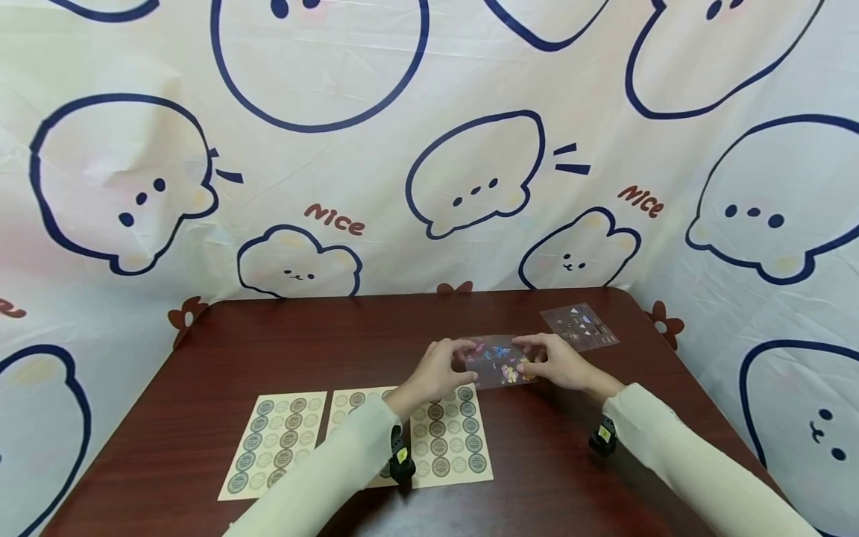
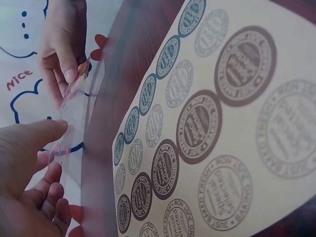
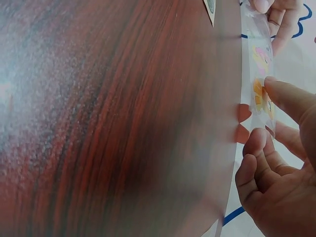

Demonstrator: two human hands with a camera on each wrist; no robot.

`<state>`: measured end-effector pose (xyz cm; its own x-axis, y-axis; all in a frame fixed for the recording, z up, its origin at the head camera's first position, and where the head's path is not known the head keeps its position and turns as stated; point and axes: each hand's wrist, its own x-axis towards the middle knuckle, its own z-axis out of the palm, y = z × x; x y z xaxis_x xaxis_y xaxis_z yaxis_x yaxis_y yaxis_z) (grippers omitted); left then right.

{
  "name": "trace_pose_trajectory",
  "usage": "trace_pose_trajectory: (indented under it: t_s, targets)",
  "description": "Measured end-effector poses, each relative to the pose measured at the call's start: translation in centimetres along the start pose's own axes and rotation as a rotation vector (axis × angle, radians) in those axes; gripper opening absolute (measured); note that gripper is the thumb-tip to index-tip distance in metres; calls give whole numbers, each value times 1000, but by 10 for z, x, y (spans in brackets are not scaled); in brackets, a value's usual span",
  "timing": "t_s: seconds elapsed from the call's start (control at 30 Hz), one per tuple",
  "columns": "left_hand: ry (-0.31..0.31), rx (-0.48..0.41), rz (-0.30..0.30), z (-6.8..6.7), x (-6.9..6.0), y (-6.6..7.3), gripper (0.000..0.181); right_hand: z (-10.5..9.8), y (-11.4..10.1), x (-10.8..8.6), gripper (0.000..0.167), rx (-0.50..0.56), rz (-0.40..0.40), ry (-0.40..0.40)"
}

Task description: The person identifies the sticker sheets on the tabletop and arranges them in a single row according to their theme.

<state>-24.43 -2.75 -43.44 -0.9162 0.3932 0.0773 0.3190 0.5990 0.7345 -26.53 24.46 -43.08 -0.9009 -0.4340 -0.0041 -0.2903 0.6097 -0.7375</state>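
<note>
A clear plastic sheet (image 1: 495, 359) with colourful cartoon figures is held between both hands, over the dark table. The left hand (image 1: 439, 369) pinches its left side; in the left wrist view the thumb of that hand (image 2: 32, 173) lies on one face and the fingers are behind. The right hand (image 1: 560, 363) grips its right side. From the right wrist view, the right hand (image 3: 284, 163) has its thumb on the sheet (image 3: 260, 61) near a yellow figure, with the lower fingers curled.
Cream sheets of round labels (image 1: 282, 432) lie side by side at the left and centre of the dark red-brown table (image 1: 537, 477), partly under the left forearm. Another clear sticker sheet (image 1: 580, 327) lies at the back right. A printed cloth (image 1: 376, 171) hangs behind the table.
</note>
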Motion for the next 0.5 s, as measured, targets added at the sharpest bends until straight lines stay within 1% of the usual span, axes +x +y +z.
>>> trace_pose_trajectory:
  t_s: [0.17,0.37,0.5]
  targets:
    - [1,3,15,1,-4,2,50,1,0,-4,51,-1,-5,2]
    - [-9,-3,-2,2,-10,4,50,2,0,-12,50,-7,-15,1]
    - [-11,-15,-1,2,-13,5,50,4,-1,-15,50,-4,-12,7]
